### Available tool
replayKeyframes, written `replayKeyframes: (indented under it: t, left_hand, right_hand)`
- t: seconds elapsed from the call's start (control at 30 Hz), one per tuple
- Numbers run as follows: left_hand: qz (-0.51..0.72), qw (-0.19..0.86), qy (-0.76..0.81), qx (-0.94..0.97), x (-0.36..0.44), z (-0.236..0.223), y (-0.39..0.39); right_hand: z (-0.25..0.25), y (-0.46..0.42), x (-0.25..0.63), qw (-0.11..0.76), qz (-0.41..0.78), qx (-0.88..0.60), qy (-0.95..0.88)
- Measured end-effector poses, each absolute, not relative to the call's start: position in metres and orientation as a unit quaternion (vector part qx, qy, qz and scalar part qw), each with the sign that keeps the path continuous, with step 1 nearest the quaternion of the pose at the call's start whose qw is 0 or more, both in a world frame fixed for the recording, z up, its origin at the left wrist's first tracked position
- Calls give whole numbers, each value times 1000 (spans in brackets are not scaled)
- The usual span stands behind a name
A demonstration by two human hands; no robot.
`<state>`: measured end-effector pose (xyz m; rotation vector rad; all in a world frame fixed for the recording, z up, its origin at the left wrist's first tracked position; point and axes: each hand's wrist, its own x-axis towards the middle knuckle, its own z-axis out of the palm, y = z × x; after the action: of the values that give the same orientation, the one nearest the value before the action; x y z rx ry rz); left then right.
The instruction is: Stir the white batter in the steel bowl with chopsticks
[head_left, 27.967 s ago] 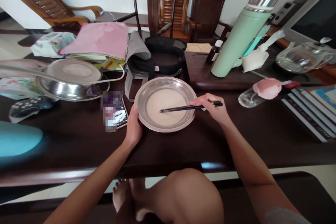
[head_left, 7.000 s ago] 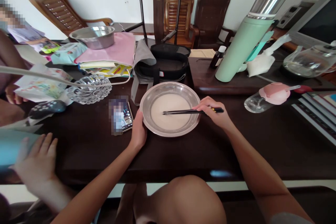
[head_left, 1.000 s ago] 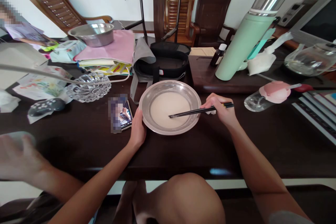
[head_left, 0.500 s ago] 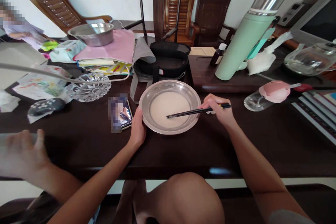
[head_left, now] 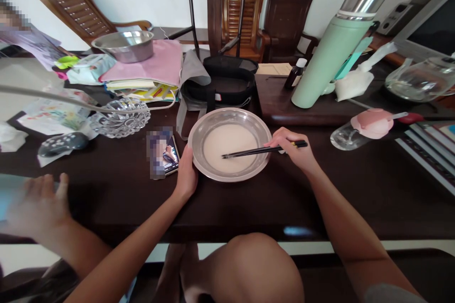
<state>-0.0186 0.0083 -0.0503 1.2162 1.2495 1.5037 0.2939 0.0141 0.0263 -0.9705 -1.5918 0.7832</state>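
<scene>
A round metal bowl (head_left: 199, 161) stands on the dark table and holds a pale, milky liquid (head_left: 236, 139). My left hand (head_left: 186, 173) grips the bowl's left rim, its thumb along the edge and the fingers partly hidden by the side. In my right hand (head_left: 293, 149) is a pair of black chopsticks (head_left: 254, 151), pinched near the bowl's right rim. Their tips dip into the liquid left of its middle. A phone (head_left: 169, 154) with a lit screen lies just left of my left hand.
Another person's hand (head_left: 44, 203) rests on the table at left. Behind the bowl sits a black bag (head_left: 227, 80). A glass dish (head_left: 122, 118) and computer mouse (head_left: 64, 143) lie left. A green thermos (head_left: 327, 57), pink-lidded cup (head_left: 371, 123) and books (head_left: 430, 156) stand right.
My right hand and the chopsticks have shifted slightly left through the liquid. The bowl and my left hand stay put. The other person's hand has moved a little to the right.
</scene>
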Motion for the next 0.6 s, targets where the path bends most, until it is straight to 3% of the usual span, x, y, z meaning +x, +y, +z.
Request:
replayKeyframes:
  t: [0.27,0.47,0.6]
  left_hand:
    - [604,411,495,471,-18,-50,8]
    - [599,389,499,490,-20,-51,8]
    - [598,397,499,485,-20,-53,9]
  right_hand:
    - [26,14,299,570,318,-419,-631]
    - [26,14,293,523,325,-407,-675]
    - [25,16,295,546,300,-420,-660]
